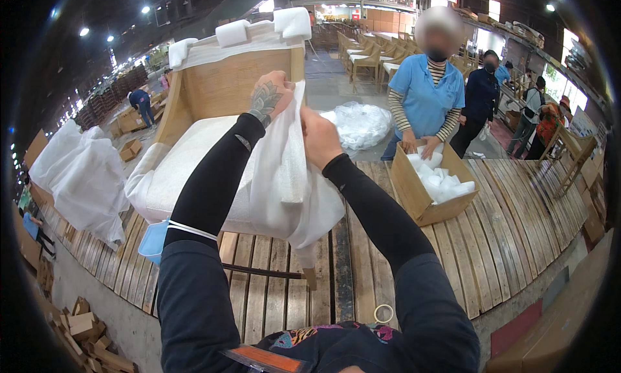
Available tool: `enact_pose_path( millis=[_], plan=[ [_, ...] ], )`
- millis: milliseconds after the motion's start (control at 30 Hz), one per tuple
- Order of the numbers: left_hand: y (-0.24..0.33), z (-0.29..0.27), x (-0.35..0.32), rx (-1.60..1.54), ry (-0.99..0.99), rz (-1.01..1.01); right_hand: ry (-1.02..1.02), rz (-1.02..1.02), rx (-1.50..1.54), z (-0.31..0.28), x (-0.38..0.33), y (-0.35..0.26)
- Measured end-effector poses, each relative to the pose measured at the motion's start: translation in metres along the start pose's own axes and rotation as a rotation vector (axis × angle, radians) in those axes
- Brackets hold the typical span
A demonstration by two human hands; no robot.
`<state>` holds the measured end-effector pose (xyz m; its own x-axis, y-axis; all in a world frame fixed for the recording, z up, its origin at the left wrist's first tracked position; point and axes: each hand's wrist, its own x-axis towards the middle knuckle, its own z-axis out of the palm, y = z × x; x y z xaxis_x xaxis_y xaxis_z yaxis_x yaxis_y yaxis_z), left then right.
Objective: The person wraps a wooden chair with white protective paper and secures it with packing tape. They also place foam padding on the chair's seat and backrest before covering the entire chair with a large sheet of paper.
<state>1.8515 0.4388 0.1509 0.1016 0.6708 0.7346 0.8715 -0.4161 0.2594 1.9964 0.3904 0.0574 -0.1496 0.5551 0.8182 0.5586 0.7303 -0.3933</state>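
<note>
In front of me on the slatted bench stands a wooden chair (pixel 223 88) with a white-covered seat (pixel 194 150). White foam pads (pixel 231 33) sit along the top of its backrest. A thin white foam sheet (pixel 259 169) drapes over the near arm and hangs down past the seat. My left hand (pixel 275 96) is closed on the upper edge of this sheet, beside the backrest. Close to its right, my right hand (pixel 319 138) grips the sheet's outer side; its fingertips are partly hidden. A blue face mask (pixel 153 240) hangs at my left elbow.
Right of the chair, a co-worker (pixel 427 95) reaches into an open cardboard box (pixel 420 195) of white foam pieces. A tape roll (pixel 383 313) lies on the slatted bench (pixel 491 256) near me. A white-wrapped item (pixel 84 172) stands left. Behind is a clear plastic bundle (pixel 362 124).
</note>
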Motion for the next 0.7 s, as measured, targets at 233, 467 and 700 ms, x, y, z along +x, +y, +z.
enact_pose_path(
  millis=[233,467,700],
  plan=[
    [0.003,0.023,0.008,-0.037,0.003,-0.047,-0.378,0.714,1.332,-0.016,0.007,0.000],
    [-0.007,0.002,0.007,0.062,0.074,-0.050,-0.081,0.564,0.833,-0.090,-0.086,-0.019],
    [-0.014,-0.006,0.017,0.047,0.154,-0.027,-0.343,0.704,0.770,-0.079,-0.157,0.003]
  ],
)
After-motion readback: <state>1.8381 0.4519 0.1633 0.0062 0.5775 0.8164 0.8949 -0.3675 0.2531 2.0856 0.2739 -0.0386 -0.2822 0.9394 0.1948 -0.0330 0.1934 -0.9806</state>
